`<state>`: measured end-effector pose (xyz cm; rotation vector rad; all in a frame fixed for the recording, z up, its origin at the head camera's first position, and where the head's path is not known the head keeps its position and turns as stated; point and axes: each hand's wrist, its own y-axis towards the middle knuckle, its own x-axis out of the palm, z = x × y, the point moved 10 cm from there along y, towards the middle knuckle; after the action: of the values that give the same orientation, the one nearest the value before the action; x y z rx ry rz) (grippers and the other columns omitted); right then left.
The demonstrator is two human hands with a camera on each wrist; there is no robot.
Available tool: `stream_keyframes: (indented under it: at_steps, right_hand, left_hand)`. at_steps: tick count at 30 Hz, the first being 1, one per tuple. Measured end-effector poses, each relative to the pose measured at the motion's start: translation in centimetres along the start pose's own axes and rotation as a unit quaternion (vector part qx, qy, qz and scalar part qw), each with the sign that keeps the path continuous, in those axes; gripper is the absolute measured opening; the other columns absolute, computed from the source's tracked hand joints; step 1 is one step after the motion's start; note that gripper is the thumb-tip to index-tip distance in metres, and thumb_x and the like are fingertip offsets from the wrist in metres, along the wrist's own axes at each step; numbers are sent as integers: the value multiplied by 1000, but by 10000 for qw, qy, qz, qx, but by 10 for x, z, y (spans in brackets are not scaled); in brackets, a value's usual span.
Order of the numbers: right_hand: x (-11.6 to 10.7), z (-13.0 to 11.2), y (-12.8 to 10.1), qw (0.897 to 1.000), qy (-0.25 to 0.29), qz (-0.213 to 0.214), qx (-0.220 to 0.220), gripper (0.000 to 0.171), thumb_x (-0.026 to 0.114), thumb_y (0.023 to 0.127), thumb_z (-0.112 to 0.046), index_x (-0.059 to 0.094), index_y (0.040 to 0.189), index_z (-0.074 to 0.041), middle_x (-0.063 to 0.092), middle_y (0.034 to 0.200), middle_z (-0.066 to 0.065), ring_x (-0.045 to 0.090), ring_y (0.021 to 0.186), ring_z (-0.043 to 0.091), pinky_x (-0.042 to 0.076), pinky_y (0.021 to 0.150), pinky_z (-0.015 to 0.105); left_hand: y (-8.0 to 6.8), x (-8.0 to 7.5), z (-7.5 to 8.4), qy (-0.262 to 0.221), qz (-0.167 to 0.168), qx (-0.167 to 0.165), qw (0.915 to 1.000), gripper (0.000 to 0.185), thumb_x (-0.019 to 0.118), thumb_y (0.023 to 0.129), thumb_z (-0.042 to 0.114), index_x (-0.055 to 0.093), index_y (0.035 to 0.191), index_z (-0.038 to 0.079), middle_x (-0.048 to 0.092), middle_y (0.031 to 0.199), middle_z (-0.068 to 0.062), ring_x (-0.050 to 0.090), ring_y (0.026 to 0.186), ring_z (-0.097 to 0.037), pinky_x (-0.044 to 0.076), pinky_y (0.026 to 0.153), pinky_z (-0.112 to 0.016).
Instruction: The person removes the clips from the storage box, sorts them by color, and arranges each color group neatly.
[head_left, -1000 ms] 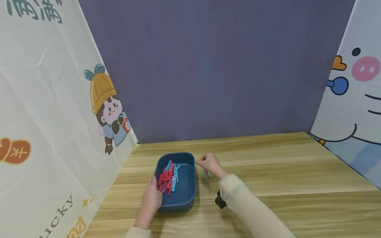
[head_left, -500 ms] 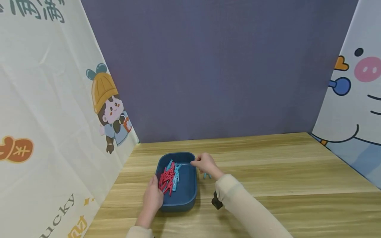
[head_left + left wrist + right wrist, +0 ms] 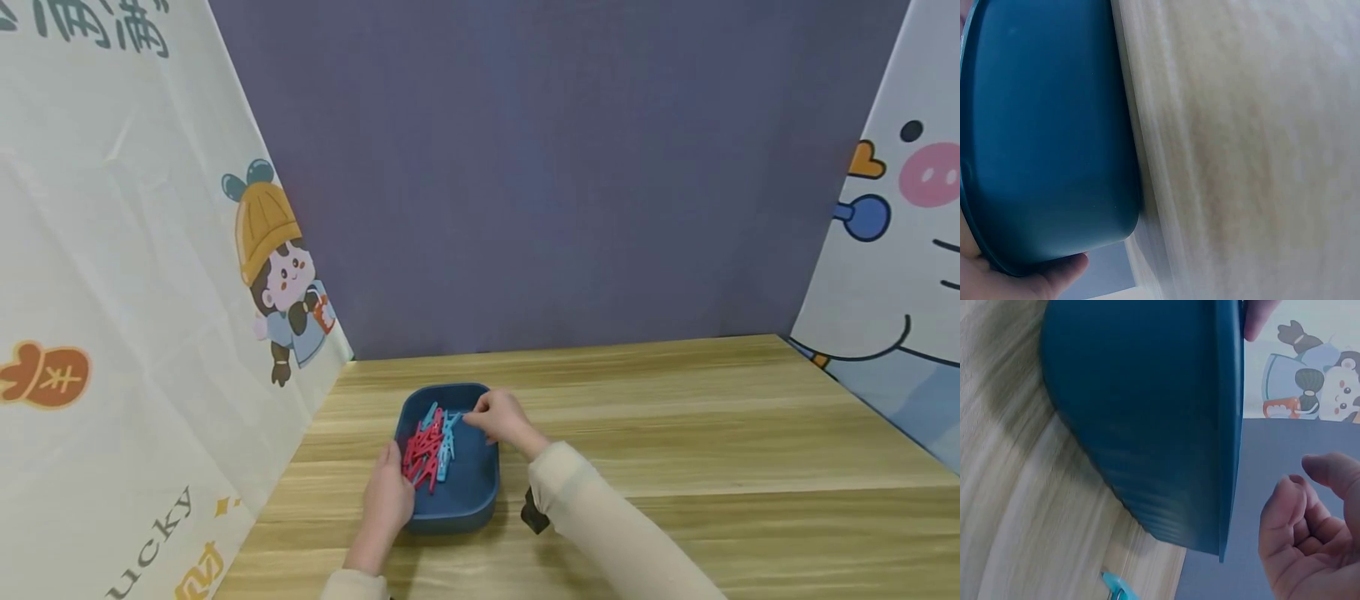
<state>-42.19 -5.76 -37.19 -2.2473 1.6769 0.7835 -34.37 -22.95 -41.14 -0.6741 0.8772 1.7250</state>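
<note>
In the lower middle of the head view, a person's left hand (image 3: 387, 496) grips the near left side of a dark blue rectangular bin (image 3: 450, 525) with rounded corners, its fingers bent around the rim and wall. The bin stands upright on the wood-grain tabletop (image 3: 712, 425), left of the frame's centre. Inside it, heaped toward the left of its floor, lie red clothespins (image 3: 426, 450) and light blue clothespins (image 3: 447, 442), several overlapping; the right part of the floor is bare blue. The right hand (image 3: 504, 417) reaches over the bin's upper right rim, its fingertips pointing left, near the upper end of the light blue clothespins; whether they touch cannot be told. In the right wrist view its fingers are loosely bent, the thumb and index tips a little apart with nothing visible between them. At the bottom of that same view, one light blue clothespin (image 3: 1121, 589) lies on the tabletop outside the bin, partly cut off by the frame's edge. Cream sleeves cover both forearms, and a black block (image 3: 535, 512) sits beneath the right cuff. A dark purple-grey backdrop (image 3: 555, 183) fills the upper middle, with a white panel (image 3: 112, 250) bearing a cartoon child in a yellow hat (image 3: 281, 275) at left and a pink-snouted cartoon animal (image 3: 930, 175) at the right edge.
</note>
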Motion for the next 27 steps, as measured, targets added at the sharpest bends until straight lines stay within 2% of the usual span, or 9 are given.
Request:
stream_keyframes:
  at_steps: [6, 12, 18, 22, 27]
  right_hand:
    - [12, -3, 2, 9997, -79, -216, -59, 22, 67, 83, -14, 61, 66, -2, 57, 57, 7, 51, 39, 10, 52, 44, 27]
    - [27, -7, 3, 9983, -215, -496, -204, 18, 65, 83, -11, 62, 68, -2, 60, 61, 11, 53, 41, 12, 50, 45, 26]
    - [38, -5, 4, 9978, -271, -598, -130, 17, 64, 84, -9, 62, 68, -4, 62, 67, 14, 57, 45, 18, 49, 45, 25]
    - [44, -4, 5, 9969, -424, -642, -143, 15, 65, 82, -8, 61, 67, -7, 63, 70, 13, 56, 44, 16, 47, 44, 25]
    - [53, -1, 8, 9959, -463, -763, -154, 10, 66, 81, -5, 62, 72, -6, 60, 68, 4, 53, 46, 12, 49, 44, 24]
  left_hand:
    - [0, 0, 0, -14, -29, -59, 10000, 53, 43, 84, -9, 29, 134, -17, 31, 137, -34, 33, 124, -44, 30, 101, -52]
    - [-1, 0, 0, -47, -24, -48, 10000, 53, 44, 84, -9, 30, 134, -17, 31, 137, -34, 33, 124, -45, 31, 101, -52]
    - [0, 0, 0, -26, 22, 7, 10000, 53, 45, 84, -9, 30, 134, -17, 32, 137, -33, 34, 123, -44, 32, 101, -51]
    - [0, -1, 0, 25, 90, 48, 9999, 53, 45, 83, -9, 32, 133, -17, 34, 136, -33, 36, 123, -44, 33, 100, -51]
    - [0, -2, 0, 87, 141, 85, 9998, 53, 46, 82, -9, 33, 132, -17, 35, 135, -33, 37, 121, -44, 34, 99, -51]
